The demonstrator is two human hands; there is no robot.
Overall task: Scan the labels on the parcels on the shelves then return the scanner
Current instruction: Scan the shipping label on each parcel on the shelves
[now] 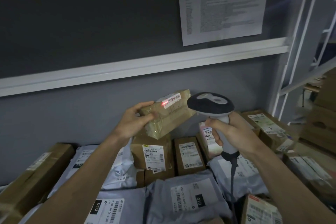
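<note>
Cardboard parcel (167,114), taped, sits tilted in the left hand (133,121), whose grip clamps its near end, thumb on top, above the heaped parcels on the shelf. Right hand (234,132) wraps the scanner (211,107) handle, head beside the parcel; a red line falls on the label (171,100).

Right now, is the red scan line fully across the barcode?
No, the red line sits at the left end of the label on the held parcel.
</note>
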